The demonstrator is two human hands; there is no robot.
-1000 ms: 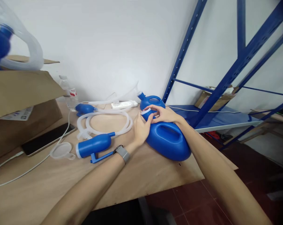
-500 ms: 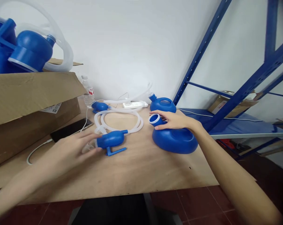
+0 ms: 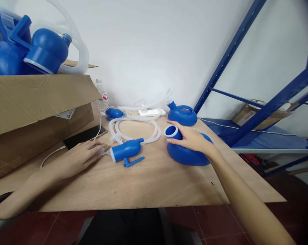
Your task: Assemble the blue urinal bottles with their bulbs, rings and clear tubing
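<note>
Here your right hand (image 3: 193, 139) lies over the top of a blue plastic jug (image 3: 188, 153) on the wooden surface (image 3: 149, 183), fingers curled around its neck just behind the open, white-rimmed mouth, which points toward the left. The jug rests on its broad base near the surface's right side. Your left hand (image 3: 84, 154) lies flat on the surface with fingers spread and loose, gripping nothing; its fingertips reach a small clear funnel (image 3: 103, 152), partly hidden, right beside the white-capped end of a blue handpiece (image 3: 125, 150) with a thin blue lever under it. From that handpiece a coil of translucent tubing (image 3: 137, 131) loops back toward a second blue handpiece (image 3: 114, 113) near the wall. A second blue jug (image 3: 182, 115) stands behind the one you hold, just beside a white power strip (image 3: 150, 112). A dark phone (image 3: 86, 135) with a white cable lies by your left hand, next to an open cardboard box (image 3: 34, 112) heaped with more blue parts. A water bottle (image 3: 102, 98) stands behind it, and blue shelving (image 3: 245, 112) rises on the right.
</note>
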